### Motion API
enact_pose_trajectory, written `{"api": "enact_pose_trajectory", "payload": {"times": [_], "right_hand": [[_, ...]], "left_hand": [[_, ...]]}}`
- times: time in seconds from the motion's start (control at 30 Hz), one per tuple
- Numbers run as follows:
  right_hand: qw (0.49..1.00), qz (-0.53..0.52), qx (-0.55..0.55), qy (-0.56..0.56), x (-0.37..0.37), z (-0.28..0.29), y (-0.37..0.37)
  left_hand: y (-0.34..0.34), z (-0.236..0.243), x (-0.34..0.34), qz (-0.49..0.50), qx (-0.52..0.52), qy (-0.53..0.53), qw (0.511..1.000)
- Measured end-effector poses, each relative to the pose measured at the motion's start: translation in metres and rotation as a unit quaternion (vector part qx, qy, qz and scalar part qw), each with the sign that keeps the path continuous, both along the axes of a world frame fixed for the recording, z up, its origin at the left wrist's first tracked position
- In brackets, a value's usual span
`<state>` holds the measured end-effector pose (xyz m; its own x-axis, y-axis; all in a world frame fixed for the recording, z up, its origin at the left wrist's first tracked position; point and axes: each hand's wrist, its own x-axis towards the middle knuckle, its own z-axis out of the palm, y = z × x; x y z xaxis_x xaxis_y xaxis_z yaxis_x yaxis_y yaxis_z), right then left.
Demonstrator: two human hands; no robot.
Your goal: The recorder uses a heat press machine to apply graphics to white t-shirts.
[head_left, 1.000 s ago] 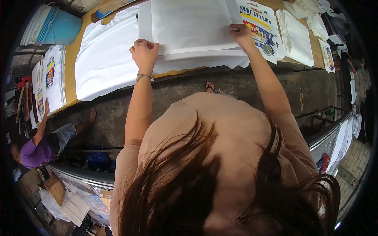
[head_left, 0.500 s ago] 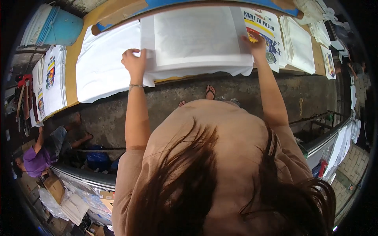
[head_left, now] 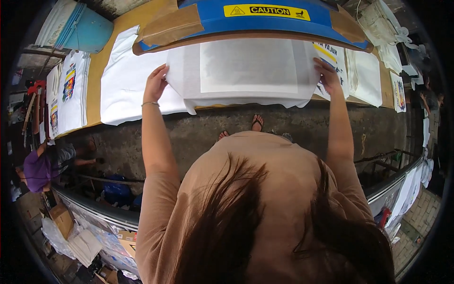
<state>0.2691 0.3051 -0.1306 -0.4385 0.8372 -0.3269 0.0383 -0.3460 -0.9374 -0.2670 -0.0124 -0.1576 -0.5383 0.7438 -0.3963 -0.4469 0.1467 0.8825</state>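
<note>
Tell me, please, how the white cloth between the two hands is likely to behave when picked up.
The white cloth will probably be floppy, since its front edge droops in waves over the front of the table. It looks thin there, so it may well be light for its size.

Warning label (head_left: 266,12) on the heat press (head_left: 265,27), colour prints along the surface (head_left: 95,90)

The label is yellow, with bold lettering on a black panel between a triangular heat symbol and a black pictogram. Near the surface's left end, a white fabric stack (head_left: 78,105) bears dark lettering over a multicoloured emblem (head_left: 69,87). Toward the right end, dark lettering tops a white printed sheet (head_left: 333,54), partly hidden by the press and the right hand (head_left: 327,78).
</note>
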Motion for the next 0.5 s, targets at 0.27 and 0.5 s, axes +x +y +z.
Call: {"api": "enact_pose_trajectory", "payload": {"times": [0.27, 0.5], "right_hand": [[0.988, -0.006, 0.099, -0.120, 0.024, 0.015, 0.002], [0.866, -0.098, 0.425, -0.242, -0.006, 0.007, -0.076]], "left_hand": [[-0.002, 0.023, 0.008, -0.023, -0.095, 0.169, 0.981], [-0.014, 0.024, 0.100, -0.076, -0.007, 0.530, 0.845]]}}
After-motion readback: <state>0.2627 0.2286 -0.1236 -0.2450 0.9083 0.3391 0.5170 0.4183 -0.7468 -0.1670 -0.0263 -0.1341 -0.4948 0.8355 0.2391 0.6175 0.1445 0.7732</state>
